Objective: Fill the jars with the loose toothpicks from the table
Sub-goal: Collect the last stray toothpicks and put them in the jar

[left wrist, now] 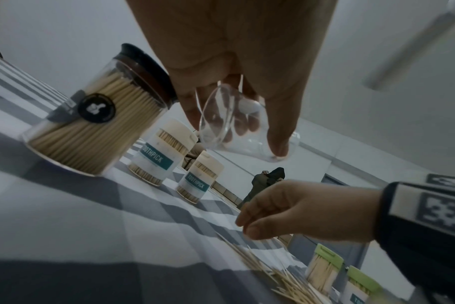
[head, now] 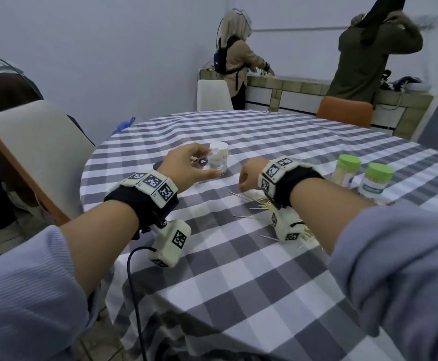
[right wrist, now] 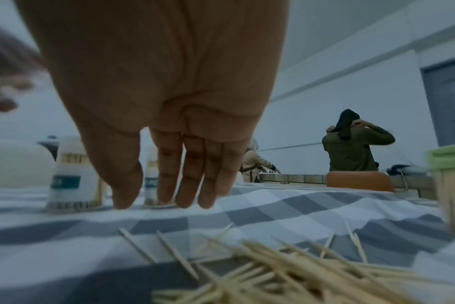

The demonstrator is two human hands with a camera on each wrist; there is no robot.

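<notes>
My left hand [head: 204,162] grips a clear empty jar [head: 199,162] and holds it tilted above the table; in the left wrist view the thumb and fingers of the left hand [left wrist: 234,123] wrap that jar [left wrist: 247,149]. To its right, my right hand [head: 246,178] hovers with fingers pointing down and nothing in them, just beyond the loose toothpicks [head: 263,204]. In the right wrist view the right hand [right wrist: 164,199] hangs over the cloth, with the toothpick pile [right wrist: 273,273] nearer the camera.
A black-lidded jar [left wrist: 96,123] and two white-lidded jars [left wrist: 161,152] [left wrist: 198,176] stand packed with toothpicks. Two green-lidded jars [head: 348,169] [head: 376,182] stand to the right. Chairs [head: 38,142] [head: 342,110] ring the checked round table [head: 238,269]. Two people stand at the back counter.
</notes>
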